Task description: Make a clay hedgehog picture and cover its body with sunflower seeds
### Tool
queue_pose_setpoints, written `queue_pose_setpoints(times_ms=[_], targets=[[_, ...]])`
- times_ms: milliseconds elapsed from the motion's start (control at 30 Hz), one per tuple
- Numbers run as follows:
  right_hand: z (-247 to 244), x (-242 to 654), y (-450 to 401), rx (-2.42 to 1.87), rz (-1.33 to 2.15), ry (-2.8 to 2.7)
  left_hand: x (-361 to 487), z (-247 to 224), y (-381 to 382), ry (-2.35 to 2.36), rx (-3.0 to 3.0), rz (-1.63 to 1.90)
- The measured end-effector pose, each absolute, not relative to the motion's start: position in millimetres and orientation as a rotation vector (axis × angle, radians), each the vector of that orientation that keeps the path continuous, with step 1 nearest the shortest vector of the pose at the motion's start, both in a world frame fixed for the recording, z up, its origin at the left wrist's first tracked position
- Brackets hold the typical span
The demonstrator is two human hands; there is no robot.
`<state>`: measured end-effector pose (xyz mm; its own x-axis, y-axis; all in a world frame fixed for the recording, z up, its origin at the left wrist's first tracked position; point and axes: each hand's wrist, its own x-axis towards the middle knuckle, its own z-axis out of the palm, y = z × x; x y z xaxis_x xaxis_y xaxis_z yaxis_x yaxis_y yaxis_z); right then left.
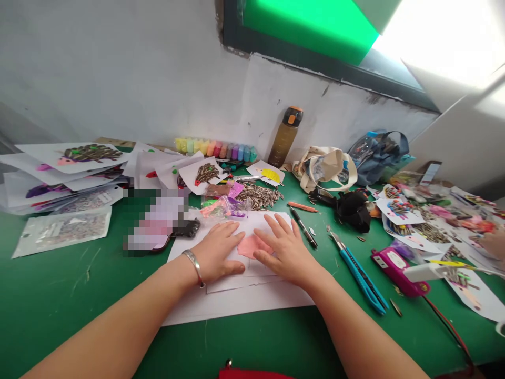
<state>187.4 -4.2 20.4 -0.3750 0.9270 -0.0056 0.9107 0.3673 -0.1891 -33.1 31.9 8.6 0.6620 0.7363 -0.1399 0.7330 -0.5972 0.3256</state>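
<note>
On the white paper point(189, 310) in front of me lies a smaller sheet bearing a flat patch of pink clay point(249, 246). My left hand point(220, 251), with a silver bangle at its wrist, rests at the left of the patch, fingers spread. From the right, my right hand point(287, 251) lies flat with its fingers apart, its fingertips over the patch's right edge. Part of the pink patch is hidden under that hand. Neither hand grips anything. Just beyond them are small bags of coloured clay point(221, 206) and a heap of striped sunflower seeds point(262, 196).
Right of my hands lie a black pen point(303, 227), an orange pencil point(302, 207), blue tweezers point(361, 276) and a magenta device point(400, 271). Seed-decorated pictures point(79, 152) are stacked at left. A bottle point(286, 138) stands by the wall. Another person's hand point(493, 239) shows at far right.
</note>
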Motion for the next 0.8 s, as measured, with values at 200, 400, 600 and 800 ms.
queue_pose_setpoints(times_ms=[200, 400, 600, 800], targets=[[24.1, 193.9, -0.7, -1.684, 0.316, -2.501, -33.2, 10.8, 32.5, 1.164, 2.501, 0.008], [21.3, 198.1, 3.7, -1.640, 0.423, -2.457, -35.0, 9.5, 32.7, 1.122, 2.551, 0.082], [18.3, 207.2, 8.2, -1.687, 0.373, -2.320, -35.1, 8.2, 32.3, 1.122, 2.568, 0.087], [46.6, 203.6, -0.1, -1.594, 0.304, -2.404, -33.7, 13.1, 31.9, 1.115, 2.584, 0.081]])
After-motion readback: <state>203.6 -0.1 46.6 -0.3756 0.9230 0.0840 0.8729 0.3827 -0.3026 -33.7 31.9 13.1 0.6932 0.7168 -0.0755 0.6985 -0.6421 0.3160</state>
